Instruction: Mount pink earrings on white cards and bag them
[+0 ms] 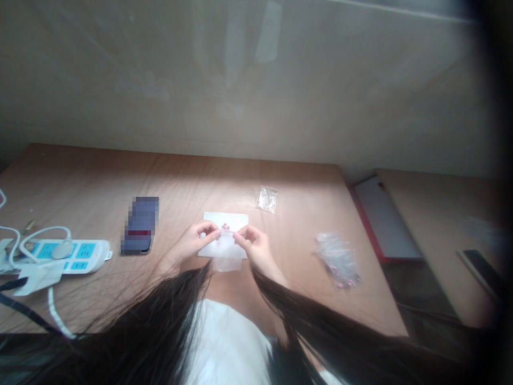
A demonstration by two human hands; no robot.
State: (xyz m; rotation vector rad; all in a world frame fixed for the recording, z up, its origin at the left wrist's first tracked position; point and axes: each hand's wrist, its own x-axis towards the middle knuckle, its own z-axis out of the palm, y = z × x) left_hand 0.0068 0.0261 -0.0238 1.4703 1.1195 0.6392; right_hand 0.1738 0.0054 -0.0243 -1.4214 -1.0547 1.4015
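Note:
Over a white sheet of paper (223, 249), my left hand (197, 236) and my right hand (256, 247) face each other with fingertips pinched. Between them stretches the pale, pinkish edge of what looks like a small clear plastic bag (226, 231); its fine detail is blurred. Just beyond this edge, a few small dark-pink pieces (225, 226) lie on the paper. A translucent piece of plastic (226, 264) shows at the paper's near side, between my wrists.
A small clear packet (267, 199) lies farther back. To the right is a pile of clear bags (337, 259) with pinkish contents. On the left are a phone (140, 224) and a power strip (90, 256) with cables. Long hair hangs across the near table edge.

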